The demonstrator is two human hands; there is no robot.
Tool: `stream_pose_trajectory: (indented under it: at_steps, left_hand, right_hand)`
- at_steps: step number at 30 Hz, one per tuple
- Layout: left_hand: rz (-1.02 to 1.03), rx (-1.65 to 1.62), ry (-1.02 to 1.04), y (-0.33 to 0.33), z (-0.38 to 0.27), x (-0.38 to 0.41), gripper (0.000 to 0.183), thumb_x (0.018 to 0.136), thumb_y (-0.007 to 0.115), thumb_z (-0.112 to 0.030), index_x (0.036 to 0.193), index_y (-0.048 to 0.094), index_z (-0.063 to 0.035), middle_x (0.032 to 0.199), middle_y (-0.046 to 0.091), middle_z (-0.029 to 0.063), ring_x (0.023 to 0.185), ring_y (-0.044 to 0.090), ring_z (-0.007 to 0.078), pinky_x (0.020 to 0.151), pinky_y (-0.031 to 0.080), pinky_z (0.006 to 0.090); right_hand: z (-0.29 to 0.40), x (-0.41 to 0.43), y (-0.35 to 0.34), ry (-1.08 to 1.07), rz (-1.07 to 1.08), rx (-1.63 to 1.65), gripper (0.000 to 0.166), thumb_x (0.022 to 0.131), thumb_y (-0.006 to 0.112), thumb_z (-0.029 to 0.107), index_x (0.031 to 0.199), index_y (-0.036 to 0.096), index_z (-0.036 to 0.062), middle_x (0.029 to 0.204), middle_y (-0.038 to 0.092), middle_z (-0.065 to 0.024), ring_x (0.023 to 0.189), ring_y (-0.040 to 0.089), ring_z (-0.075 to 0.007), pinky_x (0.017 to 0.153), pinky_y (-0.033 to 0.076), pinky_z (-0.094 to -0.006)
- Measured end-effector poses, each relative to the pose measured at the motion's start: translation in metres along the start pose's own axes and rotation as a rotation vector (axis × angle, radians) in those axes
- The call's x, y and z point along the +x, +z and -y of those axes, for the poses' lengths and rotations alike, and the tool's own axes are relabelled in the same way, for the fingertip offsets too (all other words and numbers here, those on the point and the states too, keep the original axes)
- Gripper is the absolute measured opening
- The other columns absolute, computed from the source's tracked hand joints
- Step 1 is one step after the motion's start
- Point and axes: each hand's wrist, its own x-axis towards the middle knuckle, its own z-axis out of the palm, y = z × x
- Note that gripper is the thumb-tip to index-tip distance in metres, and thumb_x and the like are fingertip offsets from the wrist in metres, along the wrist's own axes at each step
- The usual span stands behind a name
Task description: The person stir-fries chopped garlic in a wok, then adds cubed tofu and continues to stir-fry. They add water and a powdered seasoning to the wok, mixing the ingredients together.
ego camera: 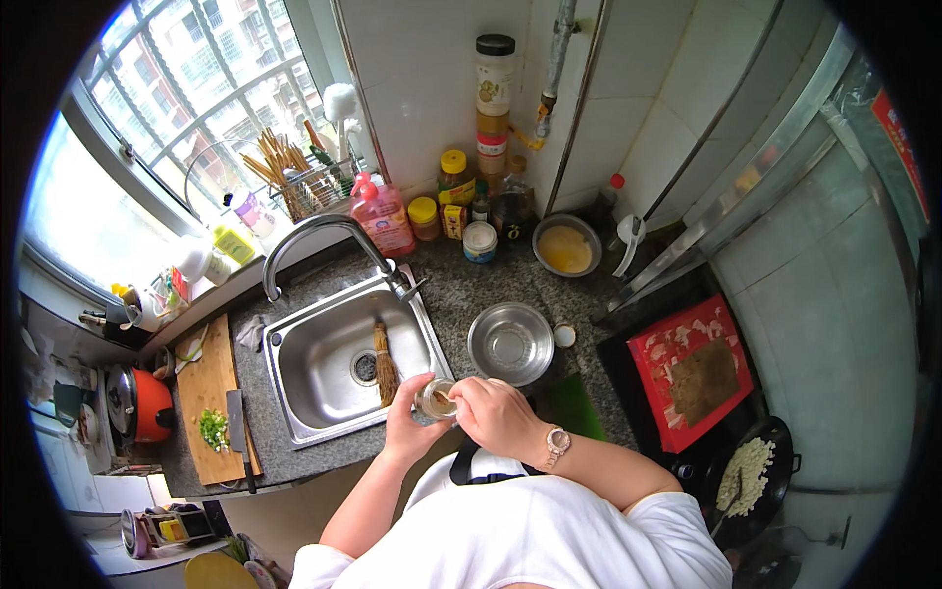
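My left hand [410, 421] holds a small glass jar [433, 401], tilted with its mouth toward my right hand. A little brownish content shows inside the jar. My right hand [491, 414], with a watch on the wrist, pinches a small pale utensil [448, 397] at the jar's mouth; most of it is hidden by the fingers. Both hands are above the counter's front edge, right of the stainless steel sink [316, 368]. Just beyond my right hand stands a shiny metal bowl [510, 344]. A small round lid [564, 336] lies beside that bowl.
A bamboo brush [383, 364] lies in the sink under the faucet [324, 224]. Left, a cutting board [202, 383] bears chopped scallions [213, 430] and a cleaver [235, 421]. A bowl of yellow liquid [565, 249] stands behind. At right, a wok [784, 442] holds pale diced food.
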Motion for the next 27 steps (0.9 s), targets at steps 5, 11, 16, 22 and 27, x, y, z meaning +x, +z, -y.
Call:
stream_pose_trajectory:
  at_steps: [5, 11, 16, 22, 27]
  left_hand:
    - [-0.018, 0.114, 0.009, 0.007, -0.011, 0.005, 0.066, 0.062, 0.08, -0.003, 0.12, 0.05, -0.0069, 0.116, 0.055, 0.0083, 0.106, 0.056, 0.0197, 0.086, 0.046, 0.0314]
    - [-0.01, 0.197, 0.053, 0.014, -0.015, 0.005, 0.067, 0.061, 0.083, -0.007, 0.119, 0.05, -0.0076, 0.113, 0.057, 0.0108, 0.104, 0.058, 0.0233, 0.085, 0.048, 0.0323]
    - [-0.001, 0.202, 0.062, 0.017, -0.019, 0.007, 0.068, 0.06, 0.084, -0.007, 0.119, 0.05, -0.0082, 0.113, 0.057, 0.0102, 0.104, 0.058, 0.0239, 0.084, 0.048, 0.0323]
    - [-0.027, 0.157, -0.016, 0.024, -0.004, 0.007, 0.068, 0.061, 0.083, -0.003, 0.12, 0.049, -0.0072, 0.114, 0.056, 0.0062, 0.101, 0.057, 0.0167, 0.084, 0.046, 0.0293]
    - [-0.032, 0.097, -0.032, 0.031, 0.011, 0.011, 0.068, 0.062, 0.082, -0.002, 0.121, 0.047, -0.0056, 0.112, 0.057, 0.0064, 0.101, 0.058, 0.0155, 0.087, 0.047, 0.0295]
  right_hand:
    - [-0.002, -0.004, 0.005, 0.19, 0.005, 0.109, 0.011, 0.087, 0.05, 0.007, 0.092, 0.057, -0.0003, 0.078, 0.063, -0.0152, 0.07, 0.063, -0.0289, 0.061, 0.049, -0.0372]
    - [-0.019, -0.01, 0.006, 0.435, 0.055, 0.505, 0.016, 0.093, 0.048, 0.009, 0.094, 0.059, -0.0008, 0.074, 0.063, -0.0076, 0.066, 0.059, -0.0115, 0.059, 0.047, -0.0261]
    - [-0.036, -0.021, 0.003, 0.628, 0.012, 0.783, 0.016, 0.094, 0.046, 0.009, 0.1, 0.059, 0.0009, 0.072, 0.06, -0.0048, 0.055, 0.041, -0.0036, 0.051, 0.037, -0.0177]
    - [-0.049, -0.032, -0.012, 0.745, -0.176, 0.995, 0.017, 0.093, 0.047, 0.008, 0.098, 0.058, -0.0031, 0.071, 0.059, -0.0061, 0.053, 0.042, -0.0046, 0.05, 0.036, -0.0175]
    - [-0.056, -0.039, -0.019, 0.79, -0.246, 1.064, 0.017, 0.093, 0.047, 0.008, 0.098, 0.057, -0.0038, 0.071, 0.058, -0.0057, 0.053, 0.041, -0.0048, 0.049, 0.034, -0.0169]
